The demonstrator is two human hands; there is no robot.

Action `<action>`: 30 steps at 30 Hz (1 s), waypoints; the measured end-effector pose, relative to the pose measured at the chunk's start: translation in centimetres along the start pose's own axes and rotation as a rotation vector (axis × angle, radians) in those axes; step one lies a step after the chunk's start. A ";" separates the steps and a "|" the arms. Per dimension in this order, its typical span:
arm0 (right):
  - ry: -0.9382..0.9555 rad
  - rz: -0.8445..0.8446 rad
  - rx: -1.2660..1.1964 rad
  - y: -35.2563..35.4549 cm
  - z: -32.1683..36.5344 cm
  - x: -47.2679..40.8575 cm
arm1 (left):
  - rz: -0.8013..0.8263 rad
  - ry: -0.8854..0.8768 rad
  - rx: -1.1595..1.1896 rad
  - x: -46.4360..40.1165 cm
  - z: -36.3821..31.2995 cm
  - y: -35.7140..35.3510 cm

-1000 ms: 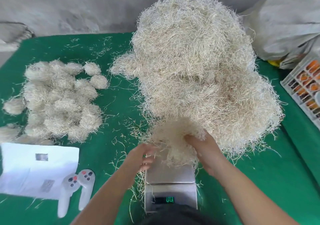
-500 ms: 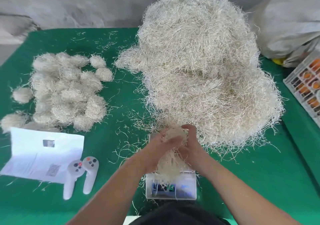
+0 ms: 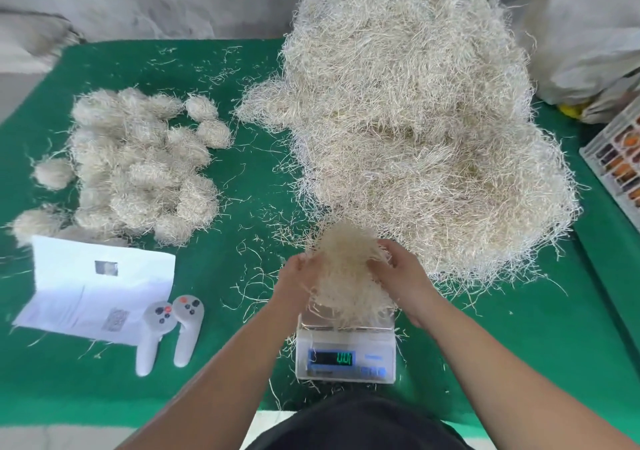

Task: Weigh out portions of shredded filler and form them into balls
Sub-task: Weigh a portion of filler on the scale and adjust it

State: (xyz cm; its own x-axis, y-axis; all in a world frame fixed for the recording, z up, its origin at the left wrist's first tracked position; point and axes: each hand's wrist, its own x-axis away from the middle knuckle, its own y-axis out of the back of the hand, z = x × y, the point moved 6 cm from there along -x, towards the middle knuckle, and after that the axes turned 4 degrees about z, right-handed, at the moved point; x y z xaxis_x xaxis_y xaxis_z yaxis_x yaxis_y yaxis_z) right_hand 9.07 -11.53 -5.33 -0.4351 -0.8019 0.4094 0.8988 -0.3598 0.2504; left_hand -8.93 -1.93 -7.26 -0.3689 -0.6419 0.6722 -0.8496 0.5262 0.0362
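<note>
A tuft of pale shredded filler point(image 3: 343, 276) hangs between my two hands just above the steel pan of a small white scale point(image 3: 345, 349), its strands trailing onto the pan. My left hand point(image 3: 294, 276) grips the tuft from the left and my right hand point(image 3: 398, 273) grips it from the right. The scale's green display point(image 3: 331, 358) is lit but blurred. A huge heap of loose filler point(image 3: 415, 120) rises right behind the scale. Several finished balls point(image 3: 138, 169) lie piled at the left on the green tabletop.
A white paper sheet point(image 3: 93, 287) and two white handheld controllers point(image 3: 169, 332) lie left of the scale. A plastic crate point(image 3: 620, 159) and a grey sack point(image 3: 588, 34) stand at the right edge. Loose strands litter the green cloth point(image 3: 242, 190).
My hands have drawn the tuft together over the scale, then spread slightly apart with it between them. The camera view has shifted, showing more of the scale.
</note>
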 end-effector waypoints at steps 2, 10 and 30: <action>-0.070 0.114 0.220 0.3 -1.2 -0.3 | -0.096 0.018 -0.148 -0.7 0.9 2.3; -0.007 0.117 0.307 4.1 -0.4 0.6 | -0.224 -0.160 -0.244 -0.4 0.6 5.6; 0.293 -0.009 0.661 0.6 2.0 4.4 | -0.224 -0.725 -1.038 5.2 -2.7 -0.8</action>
State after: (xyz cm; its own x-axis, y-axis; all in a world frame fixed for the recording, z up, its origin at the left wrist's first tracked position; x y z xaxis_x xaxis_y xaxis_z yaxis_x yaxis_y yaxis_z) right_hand 7.61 -14.27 -1.60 -0.3271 -0.9284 0.1763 0.6345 -0.0775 0.7690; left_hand -9.16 -4.15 -1.80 -0.6545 -0.7553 0.0347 -0.3501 0.3434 0.8715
